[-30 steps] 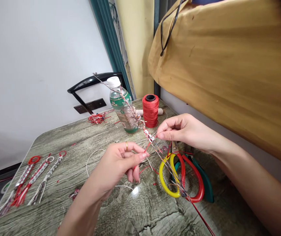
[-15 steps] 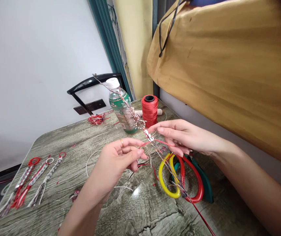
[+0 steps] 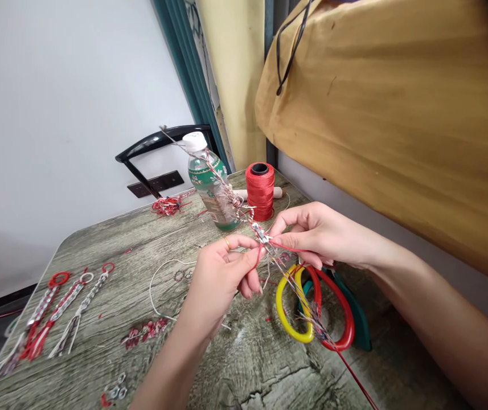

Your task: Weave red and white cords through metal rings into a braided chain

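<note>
A small knotted piece [image 3: 261, 232] in white, red and silver hangs on taut thin strands stretched from a plastic bottle [image 3: 213, 188] down toward me. My left hand [image 3: 229, 265] pinches a red cord at its lower left side, thumb against fingers. On the other side my right hand [image 3: 316, 233] grips the red cord [image 3: 290, 249] close to the knot, thumb and index finger together. Below the hands the bundled strands [image 3: 307, 310] pass over yellow and red scissor handles [image 3: 348, 322] and run on as a red cord.
A red thread spool [image 3: 261, 193] stands beside the bottle. Several finished braided pieces with rings [image 3: 94, 296] lie at the left. Metal hex nuts [image 3: 119, 388], red-pink bits [image 3: 145, 332], a white cord [image 3: 153, 290] and a tangle of red scraps [image 3: 167, 205] are on the wooden table [image 3: 111, 245].
My left hand has moved right and up to the knot. My right fingers have closed in a pinch beside it, drawing the red cord ends close; hex nuts now show at lower left.
</note>
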Demonstrator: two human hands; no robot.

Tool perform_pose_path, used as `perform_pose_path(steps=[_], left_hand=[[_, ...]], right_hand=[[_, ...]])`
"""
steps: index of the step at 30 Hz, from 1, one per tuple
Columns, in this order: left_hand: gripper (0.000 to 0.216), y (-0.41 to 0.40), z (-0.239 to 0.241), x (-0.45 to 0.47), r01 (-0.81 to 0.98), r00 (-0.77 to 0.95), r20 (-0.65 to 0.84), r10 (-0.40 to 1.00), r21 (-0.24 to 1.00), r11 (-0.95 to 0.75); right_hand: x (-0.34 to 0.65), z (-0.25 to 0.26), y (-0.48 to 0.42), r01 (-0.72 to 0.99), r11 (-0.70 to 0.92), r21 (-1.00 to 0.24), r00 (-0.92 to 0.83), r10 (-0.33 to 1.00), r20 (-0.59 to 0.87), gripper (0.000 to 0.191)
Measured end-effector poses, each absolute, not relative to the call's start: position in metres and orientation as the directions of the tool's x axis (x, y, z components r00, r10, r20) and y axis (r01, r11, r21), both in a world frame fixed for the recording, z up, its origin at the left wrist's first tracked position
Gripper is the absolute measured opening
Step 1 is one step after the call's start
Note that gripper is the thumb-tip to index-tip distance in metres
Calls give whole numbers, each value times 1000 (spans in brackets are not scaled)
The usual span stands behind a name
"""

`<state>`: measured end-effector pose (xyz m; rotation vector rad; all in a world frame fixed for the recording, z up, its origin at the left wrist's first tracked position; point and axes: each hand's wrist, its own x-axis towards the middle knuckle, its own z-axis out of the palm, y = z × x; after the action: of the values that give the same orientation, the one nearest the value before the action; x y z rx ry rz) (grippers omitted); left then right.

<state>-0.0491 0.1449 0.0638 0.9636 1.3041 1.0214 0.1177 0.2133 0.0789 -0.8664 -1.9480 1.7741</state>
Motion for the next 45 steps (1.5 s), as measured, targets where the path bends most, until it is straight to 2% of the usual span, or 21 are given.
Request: perform_pose_path(steps=[8, 19, 24, 30, 35, 38, 41, 45], left_hand=[[8, 142, 72, -51, -24, 68, -270, 960, 962, 272], [8, 140, 78, -58, 34, 30, -251, 967, 968, 250], [10, 141, 79, -57, 51, 8, -253, 967, 966, 252], [11, 139, 80, -61, 115, 5, -264, 964, 958, 262], [12, 139, 79, -65, 186, -16, -253, 967, 950, 252], [12, 139, 79, -65, 196, -21, -254, 967, 947, 253], [12, 139, 79, -64, 190, -21, -259, 966, 947, 259], [11, 140, 76, -62, 171, -52, -257, 965, 950, 262]], right_hand=[[125, 84, 216, 260, 5, -966, -761, 616, -202, 10], [126, 87, 216, 260, 66, -963, -725, 672, -149, 11], [121, 81, 220, 238, 100, -966, -633, 771, -76, 12], [118, 75, 221, 264, 193, -945, -598, 801, -3, 19], [114, 75, 212, 395, 377, -838, -509, 849, 142, 20], [112, 74, 210, 438, 426, -792, -477, 857, 197, 21], [111, 71, 213, 428, 411, -805, -480, 858, 183, 21], [112, 69, 217, 374, 314, -872, -535, 842, 73, 15]])
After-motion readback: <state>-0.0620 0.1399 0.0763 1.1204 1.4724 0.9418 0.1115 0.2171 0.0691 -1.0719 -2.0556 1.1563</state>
